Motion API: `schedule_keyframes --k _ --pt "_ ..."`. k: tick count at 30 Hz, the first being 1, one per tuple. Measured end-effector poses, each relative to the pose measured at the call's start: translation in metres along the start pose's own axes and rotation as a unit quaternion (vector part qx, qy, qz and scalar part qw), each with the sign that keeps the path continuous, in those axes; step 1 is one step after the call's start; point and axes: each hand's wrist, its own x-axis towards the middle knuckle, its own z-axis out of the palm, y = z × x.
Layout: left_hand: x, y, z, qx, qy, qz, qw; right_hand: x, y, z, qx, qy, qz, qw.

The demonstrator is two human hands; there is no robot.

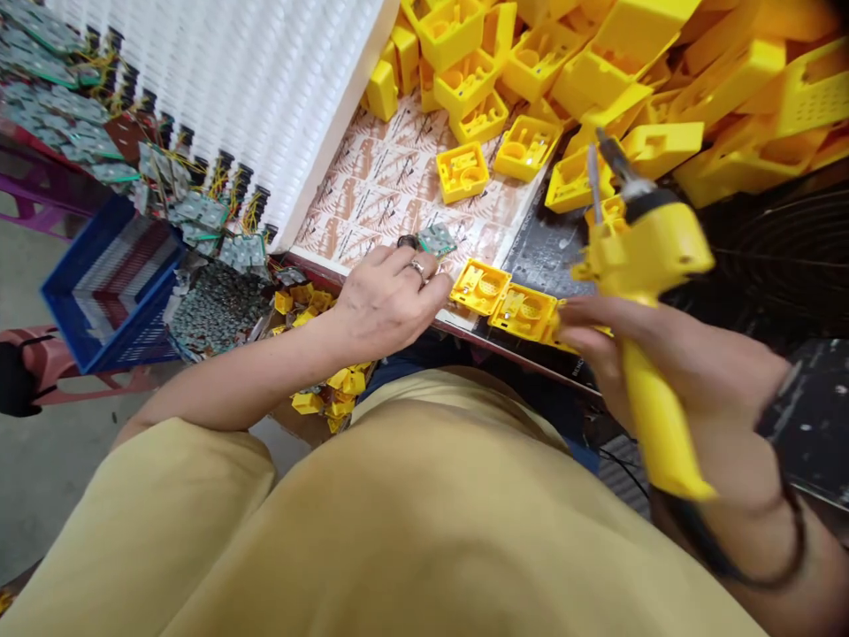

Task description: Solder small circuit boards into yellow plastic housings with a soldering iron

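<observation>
My left hand point(394, 296), a ring on one finger, is closed at the table's near edge. Its curled fingers are at a small green circuit board point(436, 239), which has a black round part point(408, 241) beside it; the fingertips are partly hidden. A yellow soldering gun point(656, 248) is gripped in my right hand point(690, 372), its metal tip pointing away from me. Between the hands, open yellow plastic cases point(481, 287) lie in a row along the edge. The right hand's fingertips are over the row's right end, where blur hides any contact.
A large heap of yellow cases point(616, 62) covers the table's far side. To the left stands a white foam tray point(265, 80), with wired circuit boards point(192, 208) along its edge. Below are a blue crate point(106, 274) and more yellow parts point(345, 380). A dark fan grille point(789, 239) is at right.
</observation>
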Motion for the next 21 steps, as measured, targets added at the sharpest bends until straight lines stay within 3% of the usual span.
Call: schedule_keyframes --k 3,6,10,17,21 --pt "0.000 -0.011 0.000 0.000 0.016 0.066 0.998 0.025 -0.005 0.033 -0.008 0.032 -0.079 0.996" --pt "0.000 -0.022 -0.003 0.006 0.026 0.135 0.990 0.035 -0.009 0.050 -0.013 0.027 -0.108 0.994" --pt "0.002 -0.027 -0.004 -0.018 0.006 0.187 0.982 0.033 -0.009 0.051 -0.026 0.027 -0.096 0.995" --pt "0.000 -0.027 0.005 -0.039 0.001 0.179 0.983 0.032 -0.007 0.051 -0.029 0.044 -0.094 0.994" --pt "-0.003 -0.026 0.001 -0.047 -0.026 0.176 0.983 0.033 -0.008 0.051 -0.039 0.050 -0.106 0.992"
